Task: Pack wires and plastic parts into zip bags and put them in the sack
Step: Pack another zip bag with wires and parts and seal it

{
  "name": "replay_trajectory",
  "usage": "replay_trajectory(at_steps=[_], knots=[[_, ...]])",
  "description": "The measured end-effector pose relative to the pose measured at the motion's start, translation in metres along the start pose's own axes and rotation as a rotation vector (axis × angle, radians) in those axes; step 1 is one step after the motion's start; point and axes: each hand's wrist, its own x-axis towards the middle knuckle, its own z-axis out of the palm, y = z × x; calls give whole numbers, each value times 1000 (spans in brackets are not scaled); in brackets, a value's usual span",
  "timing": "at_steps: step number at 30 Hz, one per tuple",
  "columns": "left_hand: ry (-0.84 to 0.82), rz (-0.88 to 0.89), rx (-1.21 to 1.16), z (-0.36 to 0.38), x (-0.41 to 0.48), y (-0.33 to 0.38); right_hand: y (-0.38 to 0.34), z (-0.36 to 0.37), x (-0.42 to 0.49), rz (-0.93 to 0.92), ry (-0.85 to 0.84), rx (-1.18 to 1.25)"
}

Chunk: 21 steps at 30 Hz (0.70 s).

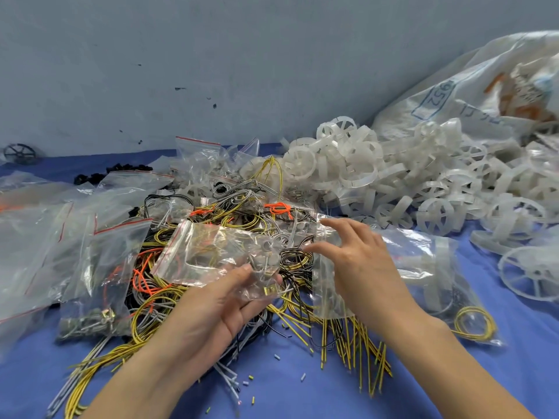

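Centrally, left hand (230, 306) grips zip bag (208, 252) holding small parts (267, 263); right hand (360, 261) released, fingers spread.

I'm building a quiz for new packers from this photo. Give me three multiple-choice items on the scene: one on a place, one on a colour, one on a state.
1. Where does the large white printed sack lie?
A. at the far right, behind the heap of translucent white plastic wheels
B. at the near left edge
C. under the hands

2. What colour is the seal strip on the clear plastic zip bag in the left hand?
A. green
B. red
C. black

3. How is the left hand?
A. flat and empty on the cloth
B. out of view
C. gripping the zip bag

Answers:
1 A: the sack fills the upper right corner beyond the wheels.
2 B: a red line runs along the bag's mouth.
3 C: its thumb and fingers curl round the bag's lower end.
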Motion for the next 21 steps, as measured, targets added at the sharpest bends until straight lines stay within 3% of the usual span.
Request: replay_trajectory(at_steps=[7,14,21], knots=[[-36,-18,1,5,0,-7,-4,0,4,-8,-42,-100],[-30,-24,-75,40,18,-17,6,-7,4,68,179,339],[9,-20,113,74,32,-21,13,-16,4,120,310,528]])
